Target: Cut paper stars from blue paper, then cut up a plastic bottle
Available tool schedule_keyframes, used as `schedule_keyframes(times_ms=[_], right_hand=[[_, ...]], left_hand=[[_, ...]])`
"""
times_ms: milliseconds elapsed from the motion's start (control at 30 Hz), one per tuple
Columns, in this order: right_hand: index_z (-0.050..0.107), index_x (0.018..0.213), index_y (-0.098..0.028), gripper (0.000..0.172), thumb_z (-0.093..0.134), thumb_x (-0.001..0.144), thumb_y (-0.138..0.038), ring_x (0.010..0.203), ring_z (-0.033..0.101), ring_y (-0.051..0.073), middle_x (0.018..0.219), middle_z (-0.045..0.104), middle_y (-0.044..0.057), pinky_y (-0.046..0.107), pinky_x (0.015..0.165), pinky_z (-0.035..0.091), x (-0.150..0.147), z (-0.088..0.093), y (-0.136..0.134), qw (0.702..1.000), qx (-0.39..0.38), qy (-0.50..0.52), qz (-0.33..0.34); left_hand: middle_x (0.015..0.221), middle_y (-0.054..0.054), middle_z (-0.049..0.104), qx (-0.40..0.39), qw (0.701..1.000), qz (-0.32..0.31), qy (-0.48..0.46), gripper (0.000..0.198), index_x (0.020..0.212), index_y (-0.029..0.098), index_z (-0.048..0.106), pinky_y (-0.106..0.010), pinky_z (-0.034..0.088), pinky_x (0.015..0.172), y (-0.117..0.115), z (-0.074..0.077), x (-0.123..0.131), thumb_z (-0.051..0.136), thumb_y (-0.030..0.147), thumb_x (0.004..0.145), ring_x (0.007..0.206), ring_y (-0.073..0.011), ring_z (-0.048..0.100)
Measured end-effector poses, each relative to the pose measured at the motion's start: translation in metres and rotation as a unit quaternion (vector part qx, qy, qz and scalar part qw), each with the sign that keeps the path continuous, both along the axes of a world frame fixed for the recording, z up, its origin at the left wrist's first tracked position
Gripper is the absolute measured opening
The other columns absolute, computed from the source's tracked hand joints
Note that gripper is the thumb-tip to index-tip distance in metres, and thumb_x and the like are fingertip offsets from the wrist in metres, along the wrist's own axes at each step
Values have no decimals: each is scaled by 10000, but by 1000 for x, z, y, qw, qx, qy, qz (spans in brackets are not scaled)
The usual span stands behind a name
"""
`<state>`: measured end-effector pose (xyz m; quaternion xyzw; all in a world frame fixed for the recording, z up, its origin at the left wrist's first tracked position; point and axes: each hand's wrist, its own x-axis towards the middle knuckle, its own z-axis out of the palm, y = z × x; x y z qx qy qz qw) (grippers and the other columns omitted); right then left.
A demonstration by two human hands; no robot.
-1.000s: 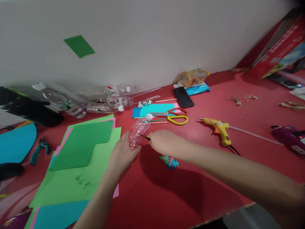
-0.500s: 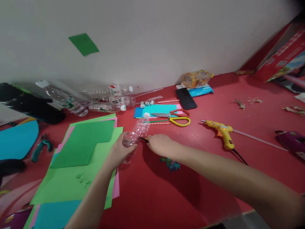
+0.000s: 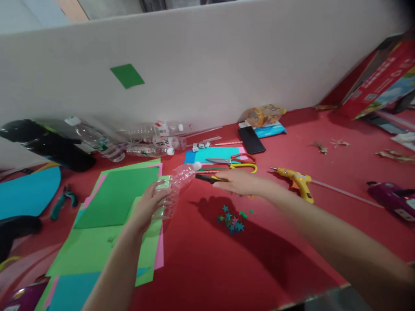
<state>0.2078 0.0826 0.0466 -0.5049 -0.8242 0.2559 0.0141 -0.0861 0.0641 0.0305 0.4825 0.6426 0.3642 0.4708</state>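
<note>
My left hand [image 3: 145, 207] is wrapped round a clear, ribbed plastic bottle [image 3: 183, 176] with a white cap. The bottle lies tilted, its cap pointing up and right, its lower part over the edge of the green sheets. To its right, my right hand [image 3: 238, 181] grips a black and yellow utility knife [image 3: 207, 178]. The knife's black end points left at the bottle and is apart from it; I cannot make out a blade. Beneath my right hand, a small pile of coloured stars [image 3: 233, 220] lies on the red table [image 3: 201, 268].
Behind the hands lie scissors [image 3: 220, 160], a black phone [image 3: 252, 139] and several clear bottles [image 3: 100, 144]. A yellow glue gun [image 3: 298, 179] rests to the right. On the left are stacked coloured sheets [image 3: 119, 190], teal pliers [image 3: 61, 203] and a black flask [image 3: 55, 144].
My right hand has drawn the knife away from the bottle, to the right and up. The bottle has tipped further over to the right in my left hand. The camera view has tilted upward.
</note>
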Motion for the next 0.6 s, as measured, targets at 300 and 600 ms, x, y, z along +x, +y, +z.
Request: schedule_keyframes(times_ms=[300, 600], right_hand=[[648, 1173, -125, 291, 581, 893, -166, 1096, 550, 308, 1100, 626, 170, 424, 929, 419, -4, -28, -19, 989, 144, -36, -10], [258, 1499, -131, 805, 653, 803, -212, 1400, 267, 293, 1494, 378, 175, 489, 1168, 144, -40, -4, -16, 952, 282, 120, 20]], left_hand=[[1018, -75, 731, -39, 983, 15, -177, 528, 1174, 181, 590, -317, 559, 690, -6, 7, 16, 668, 389, 695, 848, -233, 707], [887, -115, 747, -116, 956, -32, -269, 500, 1151, 164, 616, -411, 576, 685, -23, 29, 27, 596, 426, 726, 753, -277, 715]])
